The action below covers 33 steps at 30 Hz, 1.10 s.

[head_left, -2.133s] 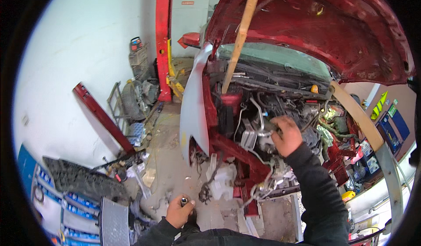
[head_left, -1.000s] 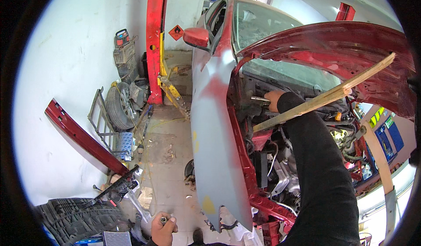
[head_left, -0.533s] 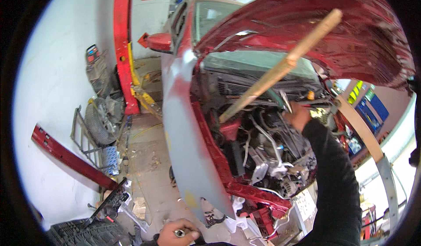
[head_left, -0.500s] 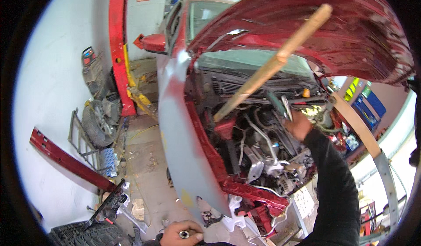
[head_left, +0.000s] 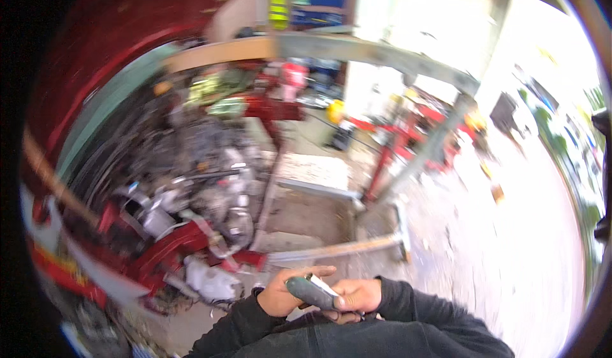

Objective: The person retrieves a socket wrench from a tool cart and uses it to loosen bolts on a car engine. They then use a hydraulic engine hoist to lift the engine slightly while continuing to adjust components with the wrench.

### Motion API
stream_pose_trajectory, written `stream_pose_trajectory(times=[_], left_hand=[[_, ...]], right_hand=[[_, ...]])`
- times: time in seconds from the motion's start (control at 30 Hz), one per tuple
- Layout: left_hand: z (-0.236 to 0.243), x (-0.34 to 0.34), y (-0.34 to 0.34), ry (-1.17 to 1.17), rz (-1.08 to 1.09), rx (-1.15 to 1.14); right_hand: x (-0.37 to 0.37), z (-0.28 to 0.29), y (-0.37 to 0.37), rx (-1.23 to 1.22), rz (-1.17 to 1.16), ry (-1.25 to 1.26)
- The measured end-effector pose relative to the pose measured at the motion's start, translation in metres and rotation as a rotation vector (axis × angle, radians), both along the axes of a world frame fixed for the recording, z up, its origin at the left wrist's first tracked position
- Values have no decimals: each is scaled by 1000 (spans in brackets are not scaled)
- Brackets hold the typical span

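Observation:
At the bottom centre my two hands meet around a dark green-grey handled tool (head_left: 307, 289) with a shiny metal part. My right hand (head_left: 357, 294) grips it, thumb on the handle. My left hand (head_left: 283, 295) is curved against it from the left, index finger stretched out; what else it holds is hidden. Beyond them, on the left, is the blurred engine bay (head_left: 191, 160), with red body rails (head_left: 159, 262) and a white plastic part (head_left: 210, 278) low at its front.
The red hood (head_left: 102, 45) and wooden prop (head_left: 60, 173) are at upper left. A bent metal-and-wood frame (head_left: 376, 55) arches over clutter at the back and reaches the floor (head_left: 484, 249). Red equipment (head_left: 433, 147) stands behind its right leg. The view is motion-blurred.
My view has swung to the right. My right hand has left the engine bay with the green-handled tool and joined my left hand low in front of me.

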<state>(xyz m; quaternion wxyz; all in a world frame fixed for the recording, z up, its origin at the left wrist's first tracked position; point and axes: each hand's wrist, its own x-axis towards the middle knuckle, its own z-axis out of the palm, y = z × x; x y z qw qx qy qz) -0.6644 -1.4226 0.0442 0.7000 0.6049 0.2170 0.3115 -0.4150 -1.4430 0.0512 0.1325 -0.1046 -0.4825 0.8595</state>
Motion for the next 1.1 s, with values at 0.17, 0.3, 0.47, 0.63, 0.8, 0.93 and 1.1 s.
stream_pose_trajectory(times=[0.17, 0.3, 0.47, 0.63, 0.8, 0.93, 1.1], left_hand=[[0, 191, -17, -118, -258, -353], [7, 316, -36, -114, -278, -327], [29, 465, 20, -606, -174, -376], [18, 595, 69, 20, -478, 653], [-17, 750, 68, -36, -851, 1037], [-14, 854, 68, 176, -1077, 1404], [-2, 969, 74, 227, -1269, 1538]], right_hand=[[164, 8, -87, -49, -335, 27], [257, 9, -144, -34, -633, 99], [350, 5, -212, -80, -902, -155], [465, 23, -229, 271, -1042, -914], [576, 31, -192, 316, -848, -1413], [655, 30, -166, 222, -797, -1484], [749, 23, -146, 129, -880, -1465]])
